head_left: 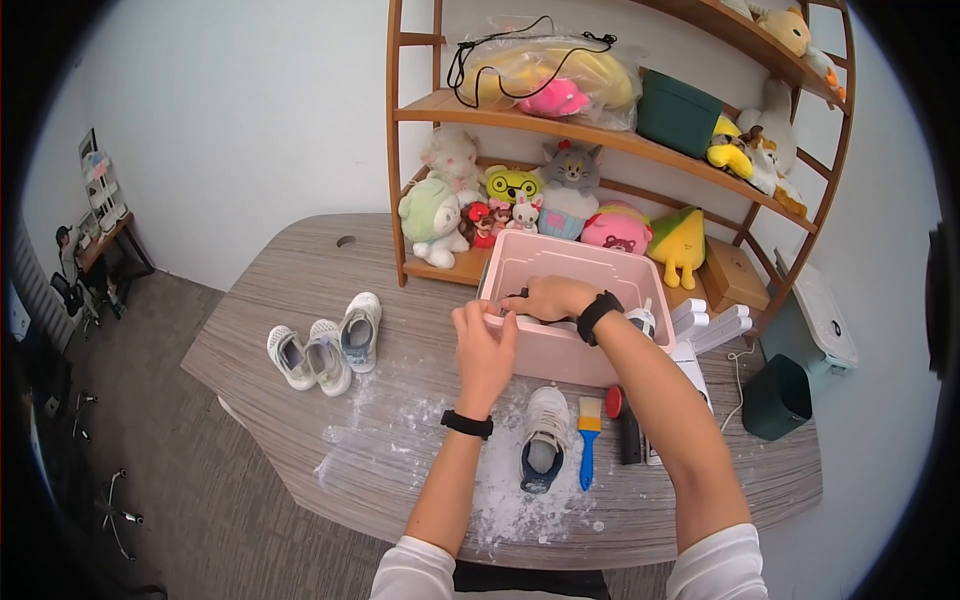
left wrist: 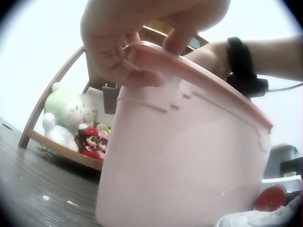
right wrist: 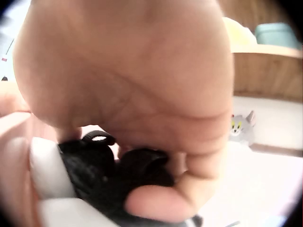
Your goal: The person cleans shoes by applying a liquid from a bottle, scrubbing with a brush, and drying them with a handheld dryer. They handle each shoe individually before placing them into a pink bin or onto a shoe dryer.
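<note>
My left hand [head_left: 483, 345] grips the near left corner of a pink plastic bin [head_left: 560, 350], with fingers over the rim and the thumb on the outer wall. My right hand [head_left: 560, 298] reaches down into the bin. There its thumb and fingers hold a black shoe [right wrist: 90, 165], with a fabric loop showing and white parts beside it. The rest of that shoe is hidden by the hand and the bin wall. In front of the bin, a white sneaker [head_left: 545, 440] stands on white powder, beside a blue-handled paintbrush [head_left: 589, 430].
Three light shoes [head_left: 325, 357] stand at the left of the table [head_left: 290, 260]. Right of the brush are a black cylinder [head_left: 630, 437] and a red round thing [head_left: 613, 402]. Behind the bin rises a wooden shelf [head_left: 560, 124] with plush toys; a dark green bin [head_left: 777, 397] stands at right.
</note>
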